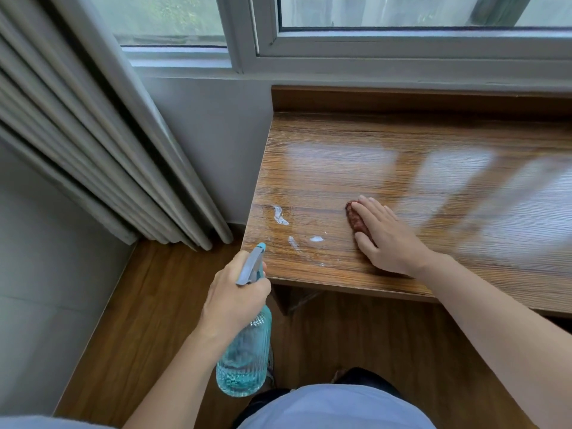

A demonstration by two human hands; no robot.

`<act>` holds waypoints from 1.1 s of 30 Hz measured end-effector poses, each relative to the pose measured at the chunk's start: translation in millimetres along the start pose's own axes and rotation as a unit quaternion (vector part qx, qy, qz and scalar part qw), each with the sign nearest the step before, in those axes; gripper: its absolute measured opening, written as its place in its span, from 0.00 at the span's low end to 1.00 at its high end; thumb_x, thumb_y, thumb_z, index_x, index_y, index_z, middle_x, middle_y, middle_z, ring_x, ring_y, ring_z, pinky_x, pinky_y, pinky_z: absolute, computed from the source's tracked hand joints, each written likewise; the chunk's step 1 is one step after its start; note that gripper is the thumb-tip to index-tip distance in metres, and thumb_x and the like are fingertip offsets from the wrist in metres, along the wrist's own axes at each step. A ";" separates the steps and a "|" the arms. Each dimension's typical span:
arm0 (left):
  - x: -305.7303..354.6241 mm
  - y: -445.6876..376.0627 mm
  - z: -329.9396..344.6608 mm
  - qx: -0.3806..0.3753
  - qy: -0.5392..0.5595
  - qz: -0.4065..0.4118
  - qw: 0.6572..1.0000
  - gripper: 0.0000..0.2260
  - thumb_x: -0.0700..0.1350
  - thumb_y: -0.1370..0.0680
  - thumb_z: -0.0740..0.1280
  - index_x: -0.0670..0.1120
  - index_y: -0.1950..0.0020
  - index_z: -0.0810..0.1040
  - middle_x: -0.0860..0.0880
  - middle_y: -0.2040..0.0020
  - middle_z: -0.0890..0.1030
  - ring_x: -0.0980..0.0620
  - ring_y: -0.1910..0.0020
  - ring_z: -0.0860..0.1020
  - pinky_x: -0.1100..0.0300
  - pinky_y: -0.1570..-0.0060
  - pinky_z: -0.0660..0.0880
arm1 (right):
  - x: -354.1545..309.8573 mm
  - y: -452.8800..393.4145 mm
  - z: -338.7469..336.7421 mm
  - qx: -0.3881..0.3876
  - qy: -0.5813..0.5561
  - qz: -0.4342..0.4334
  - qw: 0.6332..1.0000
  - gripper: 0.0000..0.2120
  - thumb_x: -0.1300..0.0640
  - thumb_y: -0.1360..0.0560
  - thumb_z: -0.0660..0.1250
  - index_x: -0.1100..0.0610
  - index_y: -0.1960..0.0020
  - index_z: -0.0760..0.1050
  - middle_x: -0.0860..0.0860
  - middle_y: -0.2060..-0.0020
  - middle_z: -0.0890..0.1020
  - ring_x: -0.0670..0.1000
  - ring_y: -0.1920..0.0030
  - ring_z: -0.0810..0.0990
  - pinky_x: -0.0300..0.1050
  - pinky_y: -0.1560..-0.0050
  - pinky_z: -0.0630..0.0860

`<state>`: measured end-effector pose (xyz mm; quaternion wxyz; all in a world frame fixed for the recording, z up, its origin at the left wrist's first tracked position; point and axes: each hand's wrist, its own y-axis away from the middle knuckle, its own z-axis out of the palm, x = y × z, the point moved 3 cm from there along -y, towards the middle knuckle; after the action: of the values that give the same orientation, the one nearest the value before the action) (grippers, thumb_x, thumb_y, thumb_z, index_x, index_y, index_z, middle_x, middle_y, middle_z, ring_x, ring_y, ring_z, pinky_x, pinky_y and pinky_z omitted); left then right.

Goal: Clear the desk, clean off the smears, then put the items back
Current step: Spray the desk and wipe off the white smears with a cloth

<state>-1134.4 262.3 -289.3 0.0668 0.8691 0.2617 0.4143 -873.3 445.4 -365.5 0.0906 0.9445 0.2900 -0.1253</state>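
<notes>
The wooden desk (402, 144) runs along the window wall, its top bare apart from white smears (281, 216) near the front left corner. My right hand (387, 236) lies flat on a brown cloth (356, 219), pressing it onto the desk to the right of the smears. My left hand (235, 295) grips the neck of a clear blue spray bottle (244, 360) just off the desk's front left corner, and the nozzle points toward the smears. The bottle holds some blue liquid at the bottom.
Grey curtains (102, 150) hang at the left, down to the wooden floor (148, 305). A window (371, 32) with a white frame sits behind the desk. The desk has a raised back ledge (402, 99).
</notes>
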 end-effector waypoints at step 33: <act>20.0 -66.6 -46.5 -0.033 0.002 0.114 0.993 0.07 0.38 0.20 0.68 0.50 0.51 0.74 0.43 0.56 0.78 0.40 0.57 0.83 0.54 0.66 0.79 | -66.3 -16.9 15.1 0.024 0.036 0.191 0.981 0.32 0.46 0.17 0.46 0.57 0.16 0.44 0.54 0.17 0.47 0.52 0.17 0.42 0.51 0.18 0.39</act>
<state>-1185.8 324.7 -267.7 0.0471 0.8898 0.1477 0.4292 -938.8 420.6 -362.4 0.0801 0.9882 0.1043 -0.0785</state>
